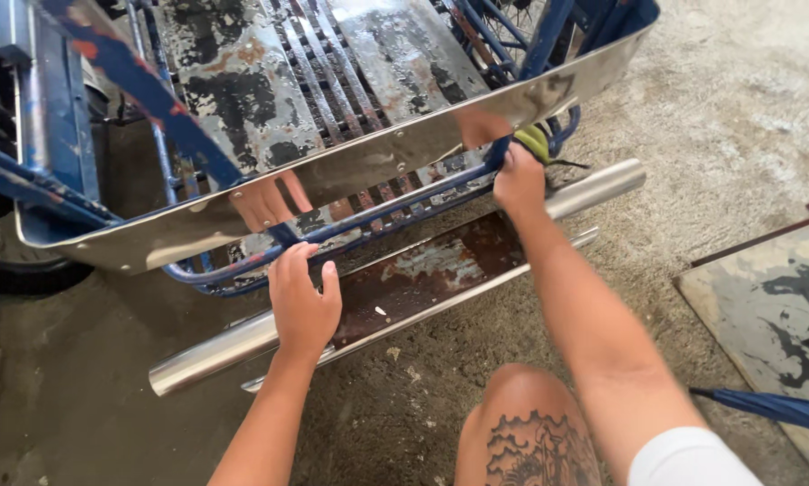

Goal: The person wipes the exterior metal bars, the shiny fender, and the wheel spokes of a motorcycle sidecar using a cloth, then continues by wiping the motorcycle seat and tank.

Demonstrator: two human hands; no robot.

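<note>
Fingers: left hand (302,301) curled over the blue frame tube (377,211), thumb spread to the side; right hand (519,180) wrapped shut around the same tube beside a green rag (533,141).
Frame: a rusty blue cart frame (53,117) with worn metal floor plates (233,81) stood on the concrete floor (710,99).
Trim: a long shiny steel strip (368,162) ran along the frame's edge just above both hands and mirrored their fingers.
Pipe: a polished steel pipe (602,183) lay under the hands, beside a rusty step plate (422,270).
Panel: a painted sheet (773,315) lay on the floor at right.
Knee: a tattooed knee (530,432) showed between the forearms.
</note>
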